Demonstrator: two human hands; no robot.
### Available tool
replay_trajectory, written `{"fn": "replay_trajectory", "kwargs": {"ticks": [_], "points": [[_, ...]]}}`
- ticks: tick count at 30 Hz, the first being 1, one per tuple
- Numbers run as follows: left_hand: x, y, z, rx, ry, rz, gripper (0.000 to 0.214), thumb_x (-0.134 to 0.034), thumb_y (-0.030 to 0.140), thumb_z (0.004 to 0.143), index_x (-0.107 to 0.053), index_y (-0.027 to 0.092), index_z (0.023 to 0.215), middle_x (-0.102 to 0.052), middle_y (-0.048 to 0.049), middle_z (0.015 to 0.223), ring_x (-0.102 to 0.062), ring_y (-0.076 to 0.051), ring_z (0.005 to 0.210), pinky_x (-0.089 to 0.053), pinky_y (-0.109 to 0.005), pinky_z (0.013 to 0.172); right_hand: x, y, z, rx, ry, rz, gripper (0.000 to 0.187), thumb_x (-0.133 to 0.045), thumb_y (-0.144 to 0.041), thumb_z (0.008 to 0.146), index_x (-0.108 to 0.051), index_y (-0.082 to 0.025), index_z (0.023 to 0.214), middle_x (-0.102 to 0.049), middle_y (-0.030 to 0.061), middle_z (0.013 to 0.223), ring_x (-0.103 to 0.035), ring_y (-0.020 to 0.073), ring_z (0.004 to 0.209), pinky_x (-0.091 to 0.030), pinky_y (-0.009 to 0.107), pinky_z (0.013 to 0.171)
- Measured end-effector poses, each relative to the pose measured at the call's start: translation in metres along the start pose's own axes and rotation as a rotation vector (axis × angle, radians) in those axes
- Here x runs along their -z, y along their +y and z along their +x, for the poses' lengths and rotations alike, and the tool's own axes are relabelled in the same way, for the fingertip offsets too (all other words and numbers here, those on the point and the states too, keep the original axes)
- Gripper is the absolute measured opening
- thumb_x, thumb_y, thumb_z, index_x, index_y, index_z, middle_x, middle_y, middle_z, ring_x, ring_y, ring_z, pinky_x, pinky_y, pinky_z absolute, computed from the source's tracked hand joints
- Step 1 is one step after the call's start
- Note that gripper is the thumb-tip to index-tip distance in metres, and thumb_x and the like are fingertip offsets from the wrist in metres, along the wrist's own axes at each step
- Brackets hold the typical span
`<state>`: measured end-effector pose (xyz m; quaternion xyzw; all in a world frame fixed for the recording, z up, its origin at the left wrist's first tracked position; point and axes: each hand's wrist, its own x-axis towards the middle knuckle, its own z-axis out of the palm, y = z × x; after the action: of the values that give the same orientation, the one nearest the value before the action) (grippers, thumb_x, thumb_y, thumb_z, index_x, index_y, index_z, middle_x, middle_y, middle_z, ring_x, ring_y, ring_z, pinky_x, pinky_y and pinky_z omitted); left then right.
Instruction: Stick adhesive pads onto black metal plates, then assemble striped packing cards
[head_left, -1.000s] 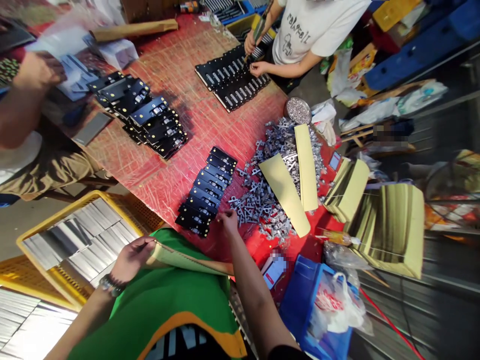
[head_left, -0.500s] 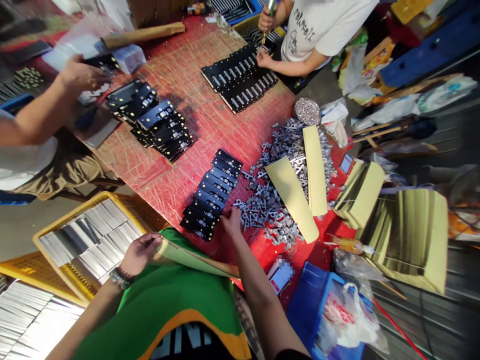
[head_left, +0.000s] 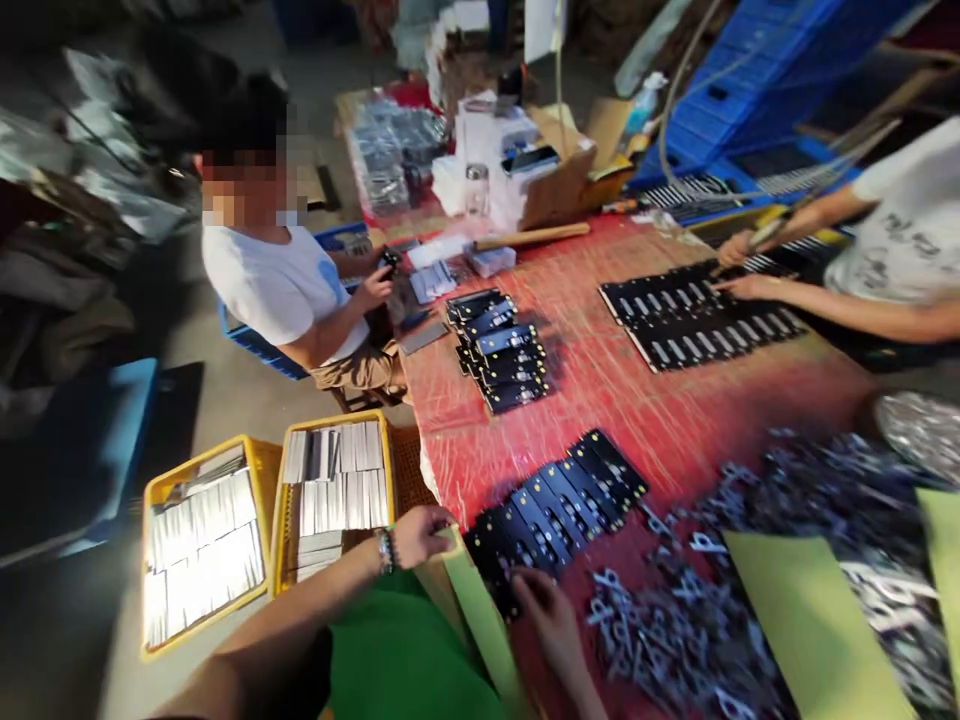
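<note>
My left hand [head_left: 422,536], a beaded bracelet at its wrist, is closed on the upper end of a yellow cardboard strip [head_left: 478,612] above the green apron [head_left: 409,640]. My right hand [head_left: 553,622] is at the near end of a row of overlapping black plates [head_left: 559,505] with metal fittings. Its fingertips are by the nearest plate; blur hides whether they grip it. To the right of this hand lies a heap of small metal clips [head_left: 675,610]. Another yellow cardboard strip [head_left: 802,610] rests on the heap.
Yellow crates [head_left: 279,520] of metal strips stand left of the red table [head_left: 585,390]. A stack of black plates [head_left: 501,350] sits farther back. One co-worker [head_left: 262,290] sits at the left; another, in a white shirt [head_left: 900,220], works over black plates [head_left: 697,315] at the right.
The view has swung left and up, so the table and clips appear farther right. My left hand still holds the cardboard strip, and my right hand stays by the near black plates.
</note>
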<state>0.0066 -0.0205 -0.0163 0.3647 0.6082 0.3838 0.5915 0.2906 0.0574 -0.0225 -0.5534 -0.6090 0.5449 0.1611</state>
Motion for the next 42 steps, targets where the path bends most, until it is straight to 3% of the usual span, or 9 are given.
{"fn": "replay_trajectory", "kwargs": {"ticks": [2,5,9,14,24,29,32,38,42], "points": [[-0.003,-0.001,0.004,-0.016,0.02,0.068,0.038,-0.074,0.056,0.069,-0.071,0.025,0.091,-0.061,-0.0047,0.069,-0.055,-0.02,0.061,-0.043,-0.037,0.057,-0.022,-0.017,-0.012,0.058,-0.133,0.018,0.039,-0.069,-0.064,0.08,-0.078,-0.027,0.091,-0.078,0.0119,0.091,-0.075,0.0323,0.086,-0.061,0.043,0.077],[-0.009,0.002,0.005,-0.062,0.026,0.168,0.031,-0.072,0.049,0.074,-0.072,0.028,0.095,-0.063,-0.0032,0.07,-0.053,-0.018,0.057,-0.04,-0.036,0.053,-0.036,-0.035,-0.019,0.094,-0.105,-0.027,0.037,-0.068,-0.065,0.079,-0.078,-0.03,0.083,-0.078,0.0121,0.086,-0.075,0.033,0.081,-0.063,0.044,0.073],[-0.014,0.011,0.004,-0.087,0.051,0.213,0.028,-0.072,0.039,0.072,-0.073,0.032,0.1,-0.068,-0.0035,0.076,-0.058,-0.02,0.064,-0.043,-0.038,0.058,-0.026,-0.044,-0.01,0.106,-0.071,-0.104,0.037,-0.068,-0.065,0.077,-0.08,-0.031,0.086,-0.079,0.0128,0.091,-0.076,0.0354,0.086,-0.064,0.048,0.079],[-0.022,0.025,0.005,-0.097,0.087,0.276,0.032,-0.069,0.034,0.073,-0.075,0.035,0.104,-0.073,-0.0071,0.089,-0.067,-0.025,0.081,-0.047,-0.042,0.071,-0.013,-0.044,-0.005,0.188,-0.143,-0.205,0.033,-0.063,-0.06,0.084,-0.081,-0.033,0.093,-0.079,0.0125,0.097,-0.076,0.0333,0.089,-0.064,0.047,0.082],[-0.028,0.049,-0.003,0.028,0.063,0.412,0.045,-0.068,0.033,0.073,-0.074,0.023,0.116,-0.076,-0.0133,0.114,-0.07,-0.034,0.109,-0.054,-0.045,0.094,-0.015,-0.034,-0.008,0.228,-0.132,-0.304,0.05,-0.056,-0.066,0.091,-0.081,-0.023,0.101,-0.078,0.0121,0.104,-0.075,0.0295,0.097,-0.061,0.041,0.089],[-0.032,0.054,-0.008,0.063,0.074,0.447,0.043,-0.066,0.031,0.076,-0.074,0.023,0.117,-0.075,-0.0152,0.118,-0.069,-0.035,0.113,-0.054,-0.046,0.097,-0.017,-0.032,-0.009,0.188,-0.146,-0.357,0.049,-0.058,-0.063,0.086,-0.08,-0.022,0.102,-0.079,0.0132,0.106,-0.075,0.0307,0.099,-0.06,0.04,0.091],[-0.035,0.055,-0.01,0.056,0.093,0.454,0.04,-0.067,0.029,0.077,-0.074,0.026,0.115,-0.075,-0.0145,0.118,-0.069,-0.035,0.115,-0.053,-0.046,0.098,-0.02,-0.035,-0.011,0.157,-0.066,-0.406,0.044,-0.054,-0.058,0.088,-0.079,-0.022,0.095,-0.079,0.0132,0.1,-0.075,0.03,0.098,-0.058,0.039,0.091],[-0.039,0.05,-0.015,0.044,0.138,0.466,0.04,-0.066,0.029,0.075,-0.074,0.032,0.114,-0.076,-0.0118,0.113,-0.071,-0.031,0.112,-0.054,-0.043,0.094,-0.024,-0.05,-0.021,0.076,-0.043,-0.496,0.034,-0.054,-0.051,0.086,-0.078,-0.027,0.086,-0.08,0.0093,0.089,-0.075,0.0272,0.087,-0.057,0.032,0.076],[-0.043,0.044,-0.012,0.067,0.168,0.464,0.042,-0.066,0.032,0.073,-0.076,0.034,0.114,-0.076,-0.0153,0.113,-0.072,-0.031,0.111,-0.052,-0.046,0.086,-0.022,-0.042,-0.014,0.109,-0.064,-0.471,0.032,-0.055,-0.053,0.084,-0.076,-0.029,0.082,-0.079,0.0074,0.084,-0.075,0.0267,0.082,-0.054,0.031,0.069]]}}
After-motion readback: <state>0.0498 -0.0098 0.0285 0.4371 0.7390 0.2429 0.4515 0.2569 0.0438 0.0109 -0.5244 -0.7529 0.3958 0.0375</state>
